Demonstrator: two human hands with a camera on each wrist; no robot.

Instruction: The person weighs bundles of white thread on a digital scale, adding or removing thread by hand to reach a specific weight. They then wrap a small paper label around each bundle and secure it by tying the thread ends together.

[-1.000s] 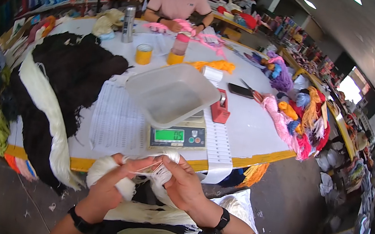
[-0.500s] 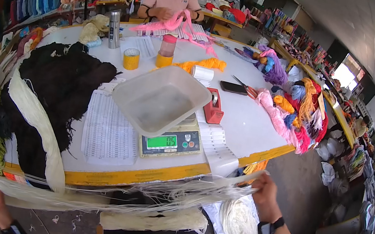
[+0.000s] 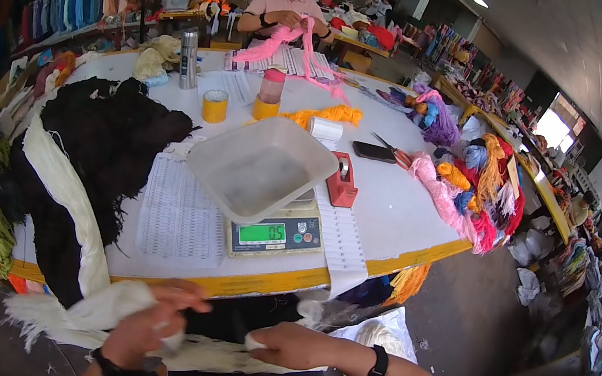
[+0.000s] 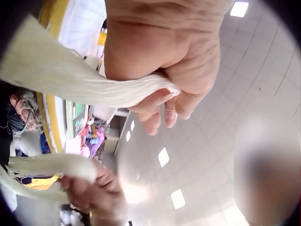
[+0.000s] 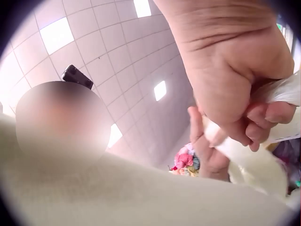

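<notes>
A hank of white yarn (image 3: 118, 302) hangs in front of the person, below the table edge. My left hand (image 3: 156, 317) grips it; in the left wrist view the strands (image 4: 94, 88) run in a flat band to the thumb and fingers. My right hand (image 3: 294, 346) is opposite, slightly lower and nearer the body. Its fingers (image 5: 263, 117) curl around the white strands (image 5: 284, 89) in the right wrist view. Across the lap lies another cream hank (image 3: 217, 357), partly behind the hands. White yarn (image 3: 379, 337) on a plastic sheet lies beyond the right wrist.
On the table (image 3: 407, 222) stand a scale (image 3: 277, 233) with a grey tub (image 3: 261, 165), a red tape dispenser (image 3: 342, 183) and printed sheets (image 3: 181, 216). Black yarn (image 3: 105, 123) and a white hank (image 3: 70, 189) lie left. Across sits a person (image 3: 287, 6) with pink yarn (image 3: 269, 47).
The hands drew far apart, stretching the white yarn between them, and have since come back together before the body. The yarn now hangs bunched, its loose end swinging left.
</notes>
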